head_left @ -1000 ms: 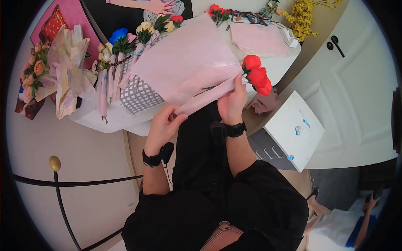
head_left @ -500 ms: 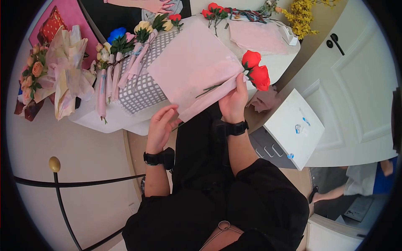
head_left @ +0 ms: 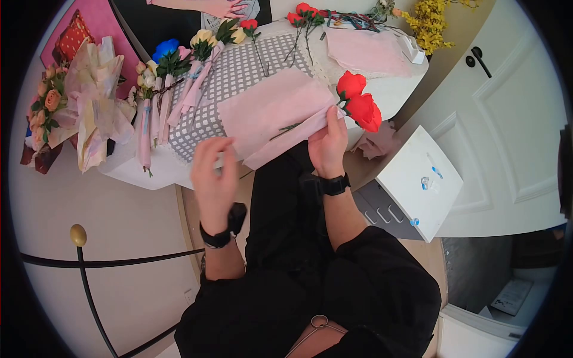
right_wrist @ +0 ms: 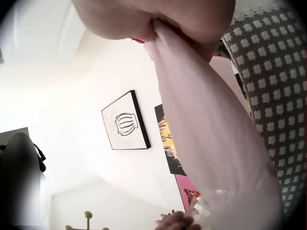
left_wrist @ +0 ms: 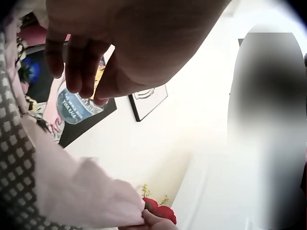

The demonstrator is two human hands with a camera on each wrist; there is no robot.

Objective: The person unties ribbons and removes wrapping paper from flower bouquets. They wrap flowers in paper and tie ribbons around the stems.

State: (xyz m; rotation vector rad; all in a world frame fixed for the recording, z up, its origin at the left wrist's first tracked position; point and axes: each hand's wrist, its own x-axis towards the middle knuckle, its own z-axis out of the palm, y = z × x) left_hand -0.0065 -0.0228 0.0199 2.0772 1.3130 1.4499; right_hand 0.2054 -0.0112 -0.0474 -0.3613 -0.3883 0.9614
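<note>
In the head view, a sheet of pink wrapping paper [head_left: 268,104] is partly rolled along its near edge around the stems of red roses [head_left: 363,111]. The blooms stick out past the paper's right end, and a green stem piece [head_left: 288,129] lies on the sheet. My right hand [head_left: 329,148] pinches the paper just below the blooms, thumb on top. Off the paper's left end, my left hand [head_left: 213,179] is slightly blurred, its fingers loosely bent and holding nothing. The right wrist view shows the paper [right_wrist: 211,129] hanging from the right hand's grip.
On the table, a grey-and-white checked cloth [head_left: 230,74] lies under loose red roses [head_left: 304,15] and several pink-wrapped flowers [head_left: 158,113]. More pink sheets [head_left: 367,53] are at the back right. Left stands a larger bouquet [head_left: 89,101]; right, a white drawer cabinet [head_left: 421,185].
My left hand has let go of the paper's lower left end and moved left. The paper has come lower, uncovering rose stems on the cloth. A person at the lower right has left view.
</note>
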